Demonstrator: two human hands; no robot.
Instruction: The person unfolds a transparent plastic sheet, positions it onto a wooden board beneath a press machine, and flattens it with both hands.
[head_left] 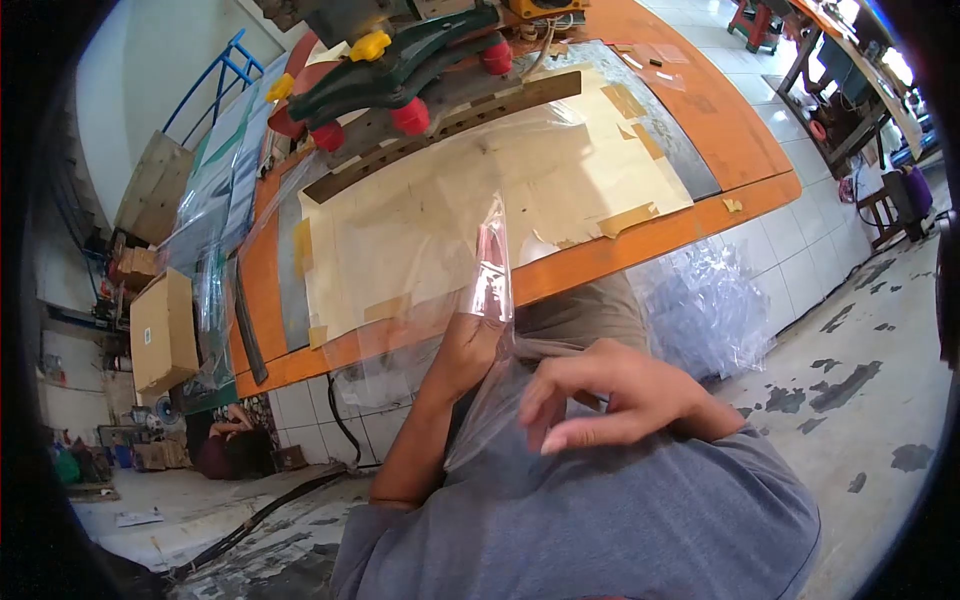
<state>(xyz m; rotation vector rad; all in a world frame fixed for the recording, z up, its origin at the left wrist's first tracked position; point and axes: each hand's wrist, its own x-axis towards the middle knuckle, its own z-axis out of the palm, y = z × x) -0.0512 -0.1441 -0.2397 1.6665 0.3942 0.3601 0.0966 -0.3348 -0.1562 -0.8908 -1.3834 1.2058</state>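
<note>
A clear plastic sheet (400, 270) lies partly over the cream paper-covered board and hangs off the front edge towards my lap. My left hand (487, 275) is beneath or inside this plastic, edge-on, its fingers stretched towards the board; shiny reflections cover part of them. My right hand (610, 395) hovers in front of my chest near the loose end of the plastic, fingers bent and thumb apart, with nothing visible in it. Beyond the board's middle, a dark metal bar (450, 135) runs crosswise under a green machine frame (400, 75) with red knobs.
The orange table (740, 130) carries the board (560, 180), taped at its edges. A heap of clear plastic (705, 310) sits on the floor at right. To the left are a cardboard box (163, 335) and stacked plastic sheets (215, 195). Another person (235, 445) is low at far left.
</note>
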